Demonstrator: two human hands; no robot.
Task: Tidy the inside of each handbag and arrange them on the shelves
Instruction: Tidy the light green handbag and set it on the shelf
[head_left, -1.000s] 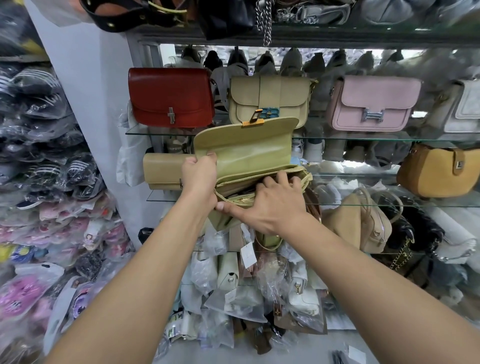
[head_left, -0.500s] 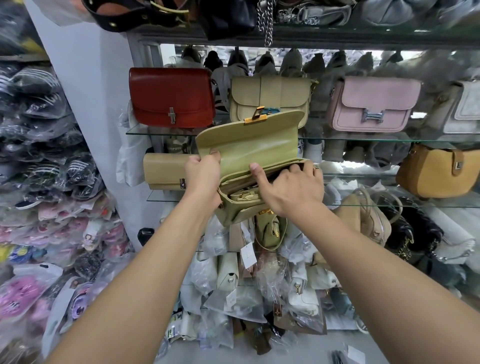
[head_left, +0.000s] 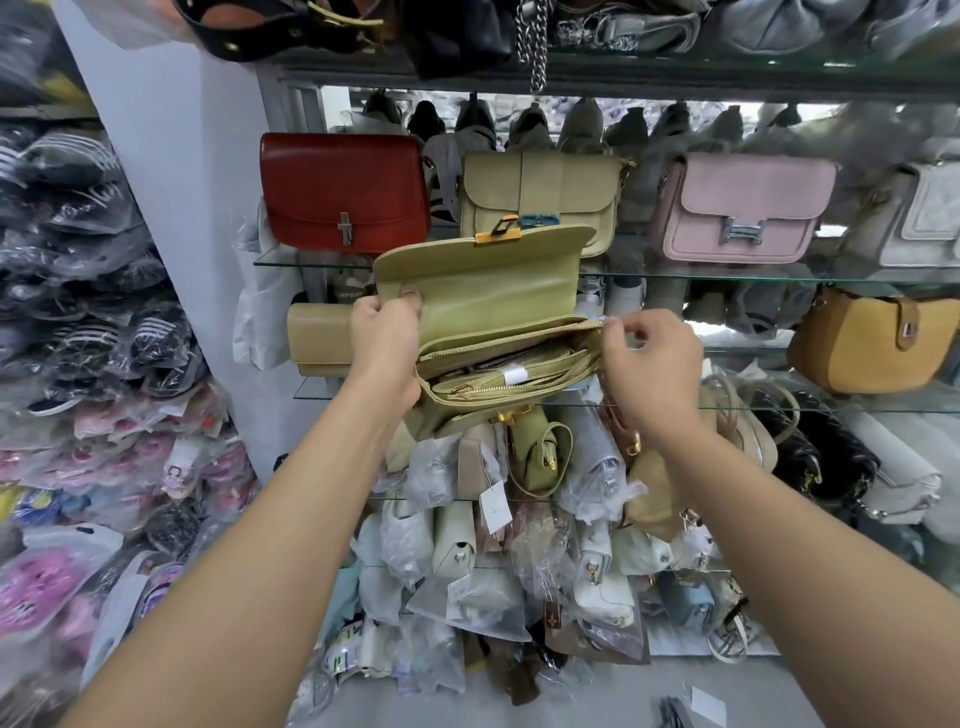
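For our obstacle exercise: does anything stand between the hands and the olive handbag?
Nothing visible does: the left hand grips the olive handbag at its left end, the right hand pinches its zip at the right end.

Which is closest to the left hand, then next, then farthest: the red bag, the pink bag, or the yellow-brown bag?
1. Red bag, on the glass shelf just above the left hand, which holds the green bag.
2. Pink bag, same shelf, further right.
3. Yellow-brown bag, far right, one shelf lower.
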